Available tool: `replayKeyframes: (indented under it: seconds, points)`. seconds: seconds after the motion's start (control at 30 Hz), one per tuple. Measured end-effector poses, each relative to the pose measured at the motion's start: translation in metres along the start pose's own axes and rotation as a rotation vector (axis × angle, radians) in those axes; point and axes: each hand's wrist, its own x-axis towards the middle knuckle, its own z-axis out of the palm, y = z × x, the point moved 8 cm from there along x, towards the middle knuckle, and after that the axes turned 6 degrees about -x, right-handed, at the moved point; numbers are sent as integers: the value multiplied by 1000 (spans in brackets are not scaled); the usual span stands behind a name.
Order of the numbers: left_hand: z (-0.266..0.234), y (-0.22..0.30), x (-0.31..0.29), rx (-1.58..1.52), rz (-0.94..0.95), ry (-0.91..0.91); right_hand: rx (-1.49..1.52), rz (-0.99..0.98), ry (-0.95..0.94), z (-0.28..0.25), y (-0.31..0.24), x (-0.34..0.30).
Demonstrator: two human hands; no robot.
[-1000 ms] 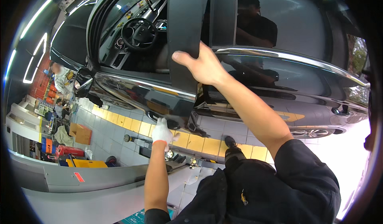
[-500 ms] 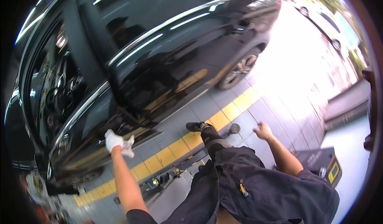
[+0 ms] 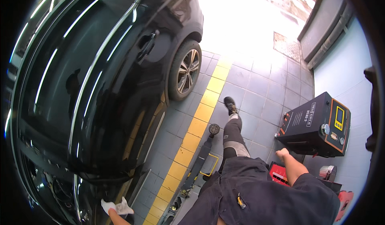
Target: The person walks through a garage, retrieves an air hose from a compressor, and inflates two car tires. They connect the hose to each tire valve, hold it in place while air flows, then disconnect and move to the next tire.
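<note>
Car (image 3: pixel 128 100), black, stands along the left edge of the tiled floor (image 3: pixel 248 82), to the left of the right hand (image 3: pixel 282 153). Its long axis runs roughly parallel to the yellow stripe (image 3: pixel 188 145), rear wheel (image 3: pixel 185 71) toward the floor's far edge. The left hand (image 3: pixel 115 207), in a white glove, is nearer, at the car's side; contact and grip cannot be told. The right hand, bare, is well apart from the car, fingers curled; whether it encloses anything cannot be told. Nearest it are a red case (image 3: pixel 279 174) and a black machine (image 3: pixel 298 125), toward the floor's right edge.
</note>
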Motion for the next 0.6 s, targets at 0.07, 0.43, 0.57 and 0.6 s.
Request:
replayKeyframes:
  seconds: [0.07, 0.43, 0.57, 0.6]
  points:
    - [-11, 33, -24, -18, -138, 24, -51, 40, -75, -22, -26, 47]
    - [252, 721, -343, -716, -272, -577, 181, -466, -5, -288, -465, 306]
    - [254, 985, -439, -1441, -698, -1168, 433, -602, -597, -374, -618, 226]
    - [252, 1059, -450, -1555, -734, -1304, 422, -572, -734, -396, -649, 207]
